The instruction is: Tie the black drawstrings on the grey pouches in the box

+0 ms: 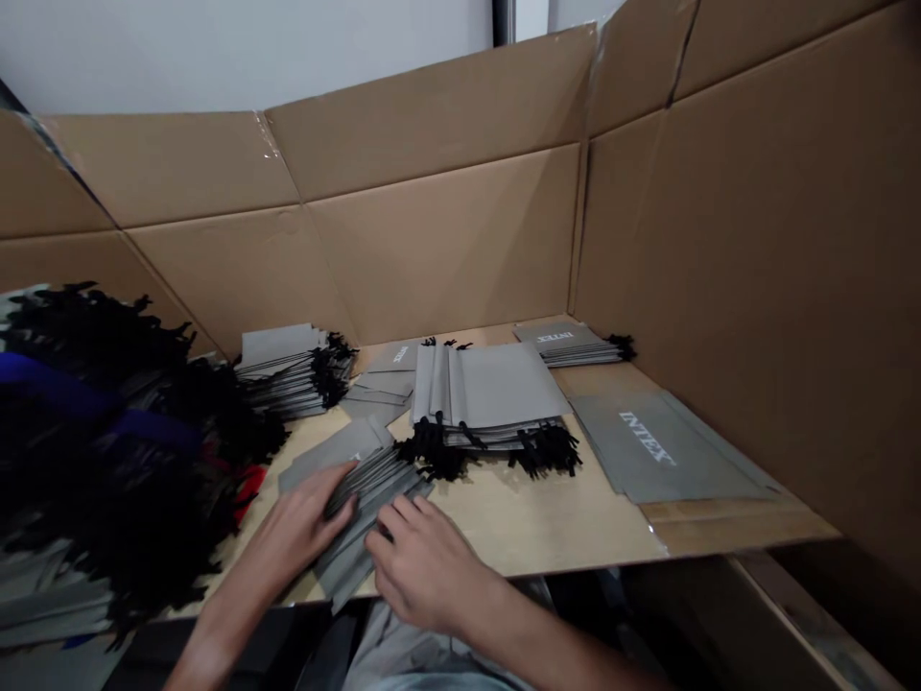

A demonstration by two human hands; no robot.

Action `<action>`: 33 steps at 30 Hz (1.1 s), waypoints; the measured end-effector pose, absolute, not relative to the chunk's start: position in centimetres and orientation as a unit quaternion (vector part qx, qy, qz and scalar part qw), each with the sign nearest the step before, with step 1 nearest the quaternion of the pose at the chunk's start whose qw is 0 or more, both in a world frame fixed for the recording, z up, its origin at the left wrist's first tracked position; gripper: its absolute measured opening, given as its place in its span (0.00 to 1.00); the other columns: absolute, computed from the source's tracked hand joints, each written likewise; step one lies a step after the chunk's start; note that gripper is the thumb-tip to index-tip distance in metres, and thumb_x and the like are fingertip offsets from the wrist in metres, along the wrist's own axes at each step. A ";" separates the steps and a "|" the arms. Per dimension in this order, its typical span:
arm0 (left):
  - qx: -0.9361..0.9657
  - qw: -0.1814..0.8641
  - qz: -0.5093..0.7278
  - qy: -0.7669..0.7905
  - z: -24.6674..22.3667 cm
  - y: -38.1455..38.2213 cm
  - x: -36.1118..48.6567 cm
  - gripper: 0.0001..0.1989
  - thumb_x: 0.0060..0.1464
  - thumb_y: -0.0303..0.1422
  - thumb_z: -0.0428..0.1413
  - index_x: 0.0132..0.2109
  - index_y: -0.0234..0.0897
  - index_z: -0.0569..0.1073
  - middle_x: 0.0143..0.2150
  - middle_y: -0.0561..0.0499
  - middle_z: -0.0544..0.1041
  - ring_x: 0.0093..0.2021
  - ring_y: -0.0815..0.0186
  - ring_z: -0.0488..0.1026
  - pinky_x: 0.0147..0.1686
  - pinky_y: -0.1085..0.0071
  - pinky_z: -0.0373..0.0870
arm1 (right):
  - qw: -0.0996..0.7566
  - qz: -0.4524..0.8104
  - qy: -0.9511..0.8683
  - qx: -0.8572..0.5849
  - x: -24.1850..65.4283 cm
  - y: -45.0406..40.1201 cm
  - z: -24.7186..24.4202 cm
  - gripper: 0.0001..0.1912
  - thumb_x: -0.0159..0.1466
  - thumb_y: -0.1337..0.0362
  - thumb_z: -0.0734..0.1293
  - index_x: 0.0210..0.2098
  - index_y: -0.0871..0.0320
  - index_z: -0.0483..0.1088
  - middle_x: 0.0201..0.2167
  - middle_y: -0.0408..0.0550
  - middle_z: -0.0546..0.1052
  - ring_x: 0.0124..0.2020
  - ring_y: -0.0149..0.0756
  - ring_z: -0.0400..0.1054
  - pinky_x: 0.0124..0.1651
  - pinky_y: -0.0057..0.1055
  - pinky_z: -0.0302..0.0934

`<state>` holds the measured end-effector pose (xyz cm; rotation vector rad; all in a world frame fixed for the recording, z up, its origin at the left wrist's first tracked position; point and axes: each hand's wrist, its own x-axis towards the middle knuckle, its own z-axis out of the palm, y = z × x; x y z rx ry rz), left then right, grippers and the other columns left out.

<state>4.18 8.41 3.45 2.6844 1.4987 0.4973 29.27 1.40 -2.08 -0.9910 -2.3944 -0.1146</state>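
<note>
A fanned stack of flat grey pouches (366,485) lies at the front edge of the table, tilted across it. My left hand (317,509) grips the left side of this stack, thumb on the near side and fingers over the top. On the right side, my right hand (424,557) has its fingers curled in against the lower pouches; its fingertips are partly hidden. Just beyond my hands is a thicker pile of grey pouches (504,384) with knotted black cord ends (547,449) hanging toward me.
Grey INTEX pouches (648,446) lie flat at the right. Another stack (568,344) is at the back right, and a corded stack (280,369) at the back left. A large heap with black cords (144,480) fills the left. Tall cardboard walls (446,221) enclose the wooden table (568,523).
</note>
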 end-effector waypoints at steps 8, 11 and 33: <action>0.847 0.032 0.135 0.513 3.6 8.3 5.1 0.28 0.63 0.46 0.61 0.65 0.39 0.80 0.39 0.47 0.90 0.36 0.52 0.86 0.40 0.65 0.80 | 0.264 -0.039 -0.891 -0.368 29.1 1.2 -2.1 0.08 0.74 0.58 0.68 0.45 0.57 0.71 0.46 0.50 0.76 0.48 0.46 0.68 0.52 0.42 0.65; 0.840 0.025 0.145 0.523 5.2 8.5 5.6 0.26 0.60 0.42 0.59 0.62 0.37 0.81 0.33 0.50 0.87 0.32 0.54 0.84 0.37 0.66 0.78 | 0.267 -0.041 -0.888 -0.372 29.1 1.1 -2.2 0.08 0.73 0.58 0.68 0.45 0.56 0.71 0.46 0.50 0.76 0.49 0.46 0.68 0.52 0.42 0.66; 0.850 0.014 0.173 0.497 3.3 6.1 5.6 0.26 0.58 0.42 0.62 0.62 0.41 0.80 0.48 0.45 0.91 0.41 0.49 0.89 0.42 0.64 0.84 | 0.256 0.037 -0.893 -0.369 31.0 1.7 -1.1 0.10 0.73 0.59 0.69 0.51 0.55 0.76 0.50 0.50 0.77 0.53 0.44 0.70 0.52 0.36 0.70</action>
